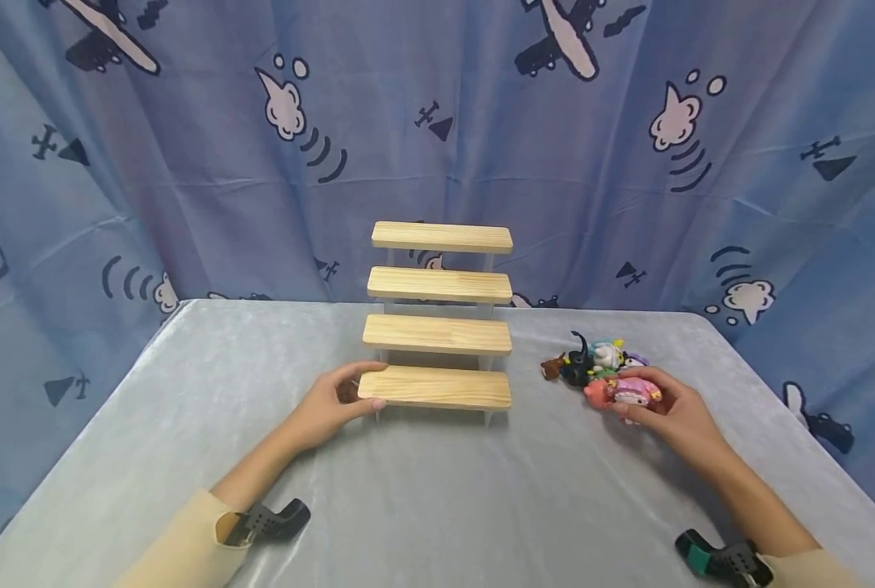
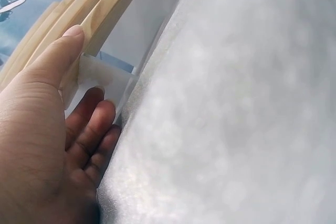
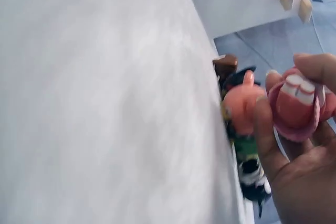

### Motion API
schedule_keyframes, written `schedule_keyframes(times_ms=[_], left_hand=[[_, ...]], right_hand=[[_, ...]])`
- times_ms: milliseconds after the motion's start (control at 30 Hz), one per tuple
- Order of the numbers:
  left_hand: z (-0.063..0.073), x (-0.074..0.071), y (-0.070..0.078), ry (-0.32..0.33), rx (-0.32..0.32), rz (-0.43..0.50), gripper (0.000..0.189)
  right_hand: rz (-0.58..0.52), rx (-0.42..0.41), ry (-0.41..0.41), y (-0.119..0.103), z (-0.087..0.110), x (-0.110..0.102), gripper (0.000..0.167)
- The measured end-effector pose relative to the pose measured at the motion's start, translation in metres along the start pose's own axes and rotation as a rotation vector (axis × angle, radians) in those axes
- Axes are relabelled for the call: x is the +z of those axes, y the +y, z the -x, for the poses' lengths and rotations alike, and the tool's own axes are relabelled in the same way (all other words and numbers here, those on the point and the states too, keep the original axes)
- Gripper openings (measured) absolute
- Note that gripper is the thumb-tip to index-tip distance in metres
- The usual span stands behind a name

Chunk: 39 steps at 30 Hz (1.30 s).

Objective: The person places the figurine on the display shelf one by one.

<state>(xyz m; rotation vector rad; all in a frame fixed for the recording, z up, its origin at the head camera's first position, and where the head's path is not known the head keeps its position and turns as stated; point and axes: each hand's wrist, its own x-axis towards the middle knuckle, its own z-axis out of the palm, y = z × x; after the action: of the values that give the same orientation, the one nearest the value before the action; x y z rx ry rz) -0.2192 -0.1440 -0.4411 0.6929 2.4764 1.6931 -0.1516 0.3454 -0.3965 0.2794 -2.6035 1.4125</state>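
Note:
A stepped display shelf with pale wooden boards (image 1: 437, 333) and whitish, see-through supports stands mid-table. At the left end of its lowest board (image 1: 437, 388), my left hand (image 1: 337, 400) grips the end. The left wrist view has its thumb on the board's edge and the other fingers curled by the whitish support (image 2: 105, 74). On the right, my right hand (image 1: 676, 408) holds a pink figurine (image 1: 634, 394) between thumb and fingers; its underside (image 3: 298, 100) faces the right wrist camera. A coral-pink figurine (image 1: 598, 394) is close beside it; whether fingers touch it, I cannot tell.
Behind the held figurine lie several small figurines in a cluster, among them a black one (image 1: 577, 366), a brown one (image 1: 552, 367) and a white one (image 1: 608, 354). A grey cloth (image 1: 422, 498) covers the table. A blue patterned curtain (image 1: 437, 106) hangs behind.

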Motion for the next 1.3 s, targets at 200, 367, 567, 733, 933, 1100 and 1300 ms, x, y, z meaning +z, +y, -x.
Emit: schedule_keyframes(times_ms=[200,367,567,733,933,1100,1300], left_hand=[[0.000,0.000,-0.001,-0.001,-0.005,-0.001,0.054],[-0.002,-0.001,0.000,0.008,0.007,-0.003,0.053],[-0.001,-0.002,0.001,0.005,0.009,-0.001,0.054],[0.000,-0.005,0.003,0.005,0.018,-0.016,0.055],[-0.001,-0.005,0.000,-0.022,0.053,0.006,0.054],[0.000,-0.005,0.000,-0.038,0.063,0.000,0.054],[0.000,-0.005,-0.001,-0.031,0.060,-0.013,0.053]], right_hand=[[-0.050,0.022,-0.063,-0.018,-0.015,0.008,0.043],[-0.091,0.011,-0.130,-0.036,-0.026,0.013,0.042],[-0.082,0.002,-0.165,-0.055,-0.040,0.021,0.040],[-0.117,-0.023,-0.179,-0.071,-0.052,0.030,0.041],[-0.115,-0.045,-0.226,-0.093,-0.061,0.044,0.045],[-0.177,-0.091,-0.261,-0.109,-0.072,0.057,0.046],[-0.226,-0.110,-0.284,-0.134,-0.083,0.077,0.041]])
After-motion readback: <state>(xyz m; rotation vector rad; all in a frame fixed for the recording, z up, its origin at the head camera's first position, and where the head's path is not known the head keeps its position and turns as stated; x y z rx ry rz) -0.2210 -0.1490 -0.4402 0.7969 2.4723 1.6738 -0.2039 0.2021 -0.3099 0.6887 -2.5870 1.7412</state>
